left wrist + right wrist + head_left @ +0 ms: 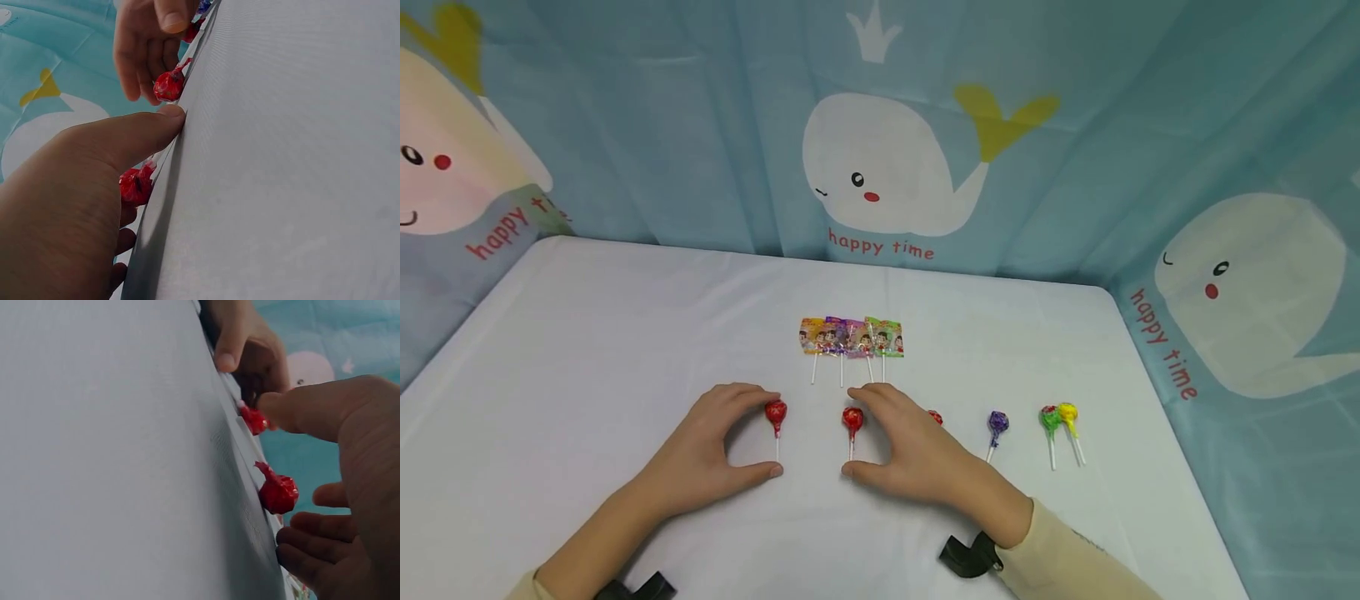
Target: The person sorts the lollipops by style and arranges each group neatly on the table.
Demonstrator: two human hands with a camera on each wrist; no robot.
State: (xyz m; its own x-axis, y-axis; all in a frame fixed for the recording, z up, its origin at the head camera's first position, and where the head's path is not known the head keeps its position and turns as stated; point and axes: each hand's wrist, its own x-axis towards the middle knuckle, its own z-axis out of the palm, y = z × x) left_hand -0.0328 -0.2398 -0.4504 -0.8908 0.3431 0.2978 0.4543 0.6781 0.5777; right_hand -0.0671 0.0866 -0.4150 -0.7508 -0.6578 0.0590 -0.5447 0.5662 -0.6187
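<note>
While both hands are hovering low at the white cloth-covered counter [587,358], the left hand [700,454] is keeping its thumb and fingers spread around a round red foil-wrapped lollipop on a thin white stick [776,412]. Its fingertips are sitting beside the candy head and its thumb near the stick's end; I cannot tell whether they are touching. The right hand [921,450] is likewise spreading its fingers and thumb around a second red lollipop [852,419].

Cloth is stretching from the left knuckles to the left edge, and a narrower strip is separating the two thumbs. Far beyond the fingertips, the back edge is meeting a blue whale-print curtain [700,125]; the right edge is running well right of the right fingers.

Three red lollipops are lying in all, the third red lollipop [935,417] half hiding behind the right hand. Rightward of those fingers, one purple lollipop [997,422] is lying, then one green lollipop [1051,422] beside one yellow lollipop [1067,413]. Ahead of the fingers, four flat printed wrappers [852,337] are overlapping in a row, white sticks pointing handward.
</note>
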